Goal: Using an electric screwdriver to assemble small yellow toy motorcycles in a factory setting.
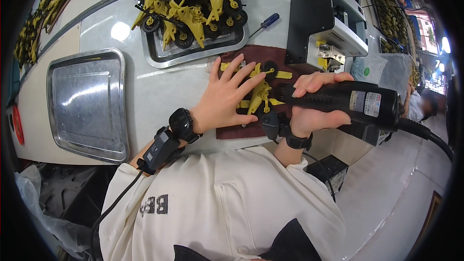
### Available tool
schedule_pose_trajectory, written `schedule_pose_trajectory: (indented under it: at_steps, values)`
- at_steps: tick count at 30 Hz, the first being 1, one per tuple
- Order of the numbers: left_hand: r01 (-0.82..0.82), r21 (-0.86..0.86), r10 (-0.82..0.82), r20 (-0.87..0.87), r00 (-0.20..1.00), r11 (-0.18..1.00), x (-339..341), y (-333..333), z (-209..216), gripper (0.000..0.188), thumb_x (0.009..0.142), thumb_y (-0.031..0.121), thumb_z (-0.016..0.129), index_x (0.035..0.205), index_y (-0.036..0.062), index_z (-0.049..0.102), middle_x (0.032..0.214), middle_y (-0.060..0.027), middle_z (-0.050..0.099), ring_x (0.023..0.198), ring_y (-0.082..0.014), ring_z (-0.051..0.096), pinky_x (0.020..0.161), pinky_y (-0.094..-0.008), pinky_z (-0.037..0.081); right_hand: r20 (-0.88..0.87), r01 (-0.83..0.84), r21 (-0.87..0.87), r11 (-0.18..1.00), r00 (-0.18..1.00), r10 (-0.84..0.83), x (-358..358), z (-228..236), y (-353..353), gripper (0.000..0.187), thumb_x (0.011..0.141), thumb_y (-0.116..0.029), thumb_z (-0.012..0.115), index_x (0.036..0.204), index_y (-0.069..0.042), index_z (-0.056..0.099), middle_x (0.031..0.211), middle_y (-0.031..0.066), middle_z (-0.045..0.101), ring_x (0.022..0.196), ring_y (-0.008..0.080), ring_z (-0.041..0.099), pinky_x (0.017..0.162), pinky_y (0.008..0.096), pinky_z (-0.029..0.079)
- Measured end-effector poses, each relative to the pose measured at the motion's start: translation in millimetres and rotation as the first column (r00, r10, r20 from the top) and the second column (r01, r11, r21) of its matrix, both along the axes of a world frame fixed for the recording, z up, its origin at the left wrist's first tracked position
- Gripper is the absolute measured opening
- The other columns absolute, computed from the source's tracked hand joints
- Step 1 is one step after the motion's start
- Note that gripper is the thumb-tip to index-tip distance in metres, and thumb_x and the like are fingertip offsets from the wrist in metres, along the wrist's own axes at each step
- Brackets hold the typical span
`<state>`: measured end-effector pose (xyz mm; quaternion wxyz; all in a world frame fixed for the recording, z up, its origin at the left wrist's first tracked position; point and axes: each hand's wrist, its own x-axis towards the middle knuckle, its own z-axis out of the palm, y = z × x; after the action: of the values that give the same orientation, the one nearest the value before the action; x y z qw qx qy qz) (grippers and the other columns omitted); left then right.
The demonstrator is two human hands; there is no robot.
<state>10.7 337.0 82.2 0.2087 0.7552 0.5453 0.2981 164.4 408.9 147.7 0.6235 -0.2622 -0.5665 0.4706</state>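
On a dark red mat (237,132) lies a yellow plastic toy vehicle part (261,94) with a small black wheel (270,68). My left hand (217,99) rests over its left side, fingers spread and stretched out, partly covering it. My right hand (309,121) is wrapped round a black corded power screwdriver (345,101), held nearly level with its front end toward the yellow part. Whether the tip touches the part is hidden. Yellow strips (284,74) show at the edge of the part, under and beside it.
An empty metal tray (55,101) sits at the left. Behind the mat, another metal tray (166,61) carries a heap of yellow wheeled parts (193,10). A blue-handled screwdriver (269,20) lies beside it. At the right stands a black and white machine (314,24). The tool's cord (425,133) trails right.
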Motion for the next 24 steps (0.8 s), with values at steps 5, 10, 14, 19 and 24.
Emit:
schedule_pose_trajectory:
  at_steps: [5,10,14,19,24]
  values:
    - [0.008,-0.012,-0.008,-0.022,1.0,1.0,1.4,1.9,0.4,0.092,0.055,0.045,0.077,0.135,0.0177,0.041,0.139,-0.0111,0.037,0.133,-0.0353,0.025,0.106,-0.0586,0.009,0.066,0.014,-0.093,0.996,0.998,-0.007,-1.4,-0.8,-1.4,0.089,0.063,-0.085,0.046,0.108,-0.007,0.043,0.068,0.0051,0.052,0.046,0.017,0.05,0.049,0.0302,0.043]
    - [0.007,0.011,-0.007,-0.046,0.999,1.0,1.3,2.7,-1.1,0.093,0.055,0.05,0.076,0.135,0.0176,0.041,0.139,-0.0109,0.037,0.133,-0.0355,0.025,0.105,-0.0588,0.009,-0.032,-0.021,0.102,0.995,0.999,0.024,5.9,-5.4,-5.9,0.088,0.064,-0.084,0.047,0.105,-0.006,0.047,0.069,0.0069,0.055,0.047,0.0184,0.053,0.049,0.0309,0.044]
    - [-0.015,0.014,0.016,-0.062,0.998,1.0,1.5,-1.0,1.5,0.09,0.059,0.057,0.073,0.133,0.0164,0.043,0.138,-0.0107,0.039,0.132,-0.0358,0.026,0.105,-0.0591,0.01,-0.174,0.272,0.168,0.947,0.954,-0.243,40.0,37.3,14.4,0.095,0.071,-0.082,0.041,0.118,0.0,0.039,0.067,0.0108,0.056,0.047,0.0195,0.053,0.047,0.0308,0.046]
    - [-0.001,0.032,0.003,-0.054,0.999,0.999,4.2,0.9,3.2,0.089,0.058,0.055,0.074,0.133,0.0166,0.042,0.137,-0.0117,0.039,0.131,-0.0366,0.027,0.104,-0.0615,0.013,-0.073,0.582,0.217,0.784,0.81,-0.582,53.3,74.0,58.7,0.085,0.073,-0.08,0.041,0.12,-0.008,0.041,0.067,0.0059,0.054,0.056,0.0181,0.052,0.053,0.0303,0.043]
    - [0.004,0.026,-0.003,-0.034,0.999,1.0,2.3,2.2,6.8,0.088,0.059,0.054,0.074,0.132,0.0156,0.042,0.137,-0.0122,0.039,0.131,-0.0367,0.027,0.104,-0.0613,0.012,0.057,0.506,0.228,0.832,0.846,-0.53,44.4,65.3,66.0,0.077,0.078,-0.072,0.047,0.113,-0.004,0.044,0.067,0.0072,0.053,0.054,0.0182,0.05,0.052,0.029,0.043]
